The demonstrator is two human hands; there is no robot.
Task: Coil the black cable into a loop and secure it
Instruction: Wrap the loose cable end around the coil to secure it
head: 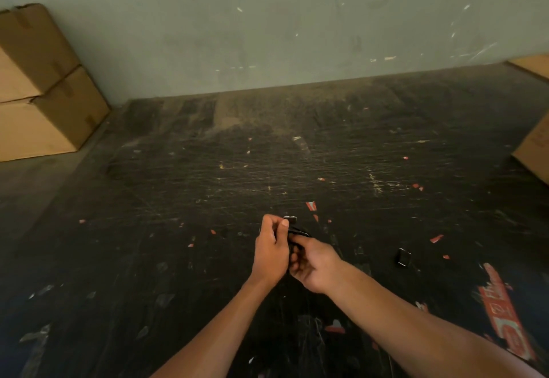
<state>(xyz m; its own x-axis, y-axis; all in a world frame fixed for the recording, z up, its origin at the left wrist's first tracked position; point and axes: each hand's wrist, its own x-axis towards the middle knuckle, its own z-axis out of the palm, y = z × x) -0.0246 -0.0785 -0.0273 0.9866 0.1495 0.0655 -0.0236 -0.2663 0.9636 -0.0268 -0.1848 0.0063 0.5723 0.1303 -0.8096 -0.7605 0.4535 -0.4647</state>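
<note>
Both hands meet over the dark table (208, 199), a little in front of me. My left hand (271, 248) is closed around a small bundle of black cable (297, 231), thumb pressed on top near a pale-tipped connector (290, 219). My right hand (312, 264) grips the same bundle from the right, fingers curled around it. Most of the cable is hidden inside the two hands, so I cannot tell how it is coiled.
A small black square object (403, 258) lies on the table to the right of my hands. Stacked cardboard boxes (44, 86) stand at the far left, another box (534, 145) at the right edge. Red paper scraps (502, 315) litter the scratched surface. A wall (267, 20) closes the back.
</note>
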